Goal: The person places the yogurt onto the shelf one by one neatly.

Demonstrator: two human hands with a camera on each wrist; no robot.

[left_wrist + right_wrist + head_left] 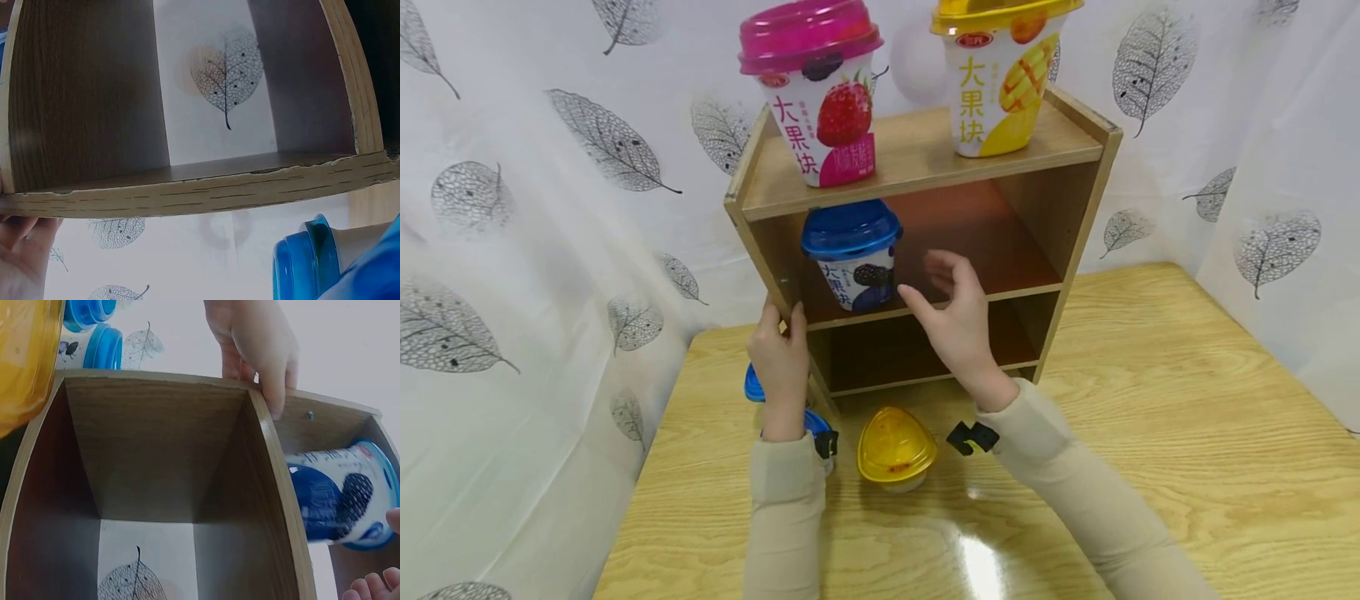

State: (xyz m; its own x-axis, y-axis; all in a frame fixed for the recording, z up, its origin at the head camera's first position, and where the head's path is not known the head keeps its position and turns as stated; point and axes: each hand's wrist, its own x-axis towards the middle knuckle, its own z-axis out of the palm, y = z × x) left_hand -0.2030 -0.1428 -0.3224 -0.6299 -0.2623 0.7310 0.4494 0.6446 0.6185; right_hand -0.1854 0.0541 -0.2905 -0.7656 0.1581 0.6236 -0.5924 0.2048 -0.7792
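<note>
A wooden shelf unit stands on the table. My left hand grips its left side panel, the thumb inside and the other fingers outside, as the right wrist view shows. Within the upper compartment, at the left, sits a blue-lidded yogurt cup with a blackberry picture. My right hand is just right of that cup, thumb and fingers apart, holding nothing. On the top board, a pink-lidded strawberry cup stands at the left and a yellow-lidded mango cup at the right.
Another yellow-lidded cup stands on the wood-grain table in front of the shelf. Blue-lidded cups are by the shelf's left side, partly hidden by my left arm. A leaf-patterned white curtain hangs around the table.
</note>
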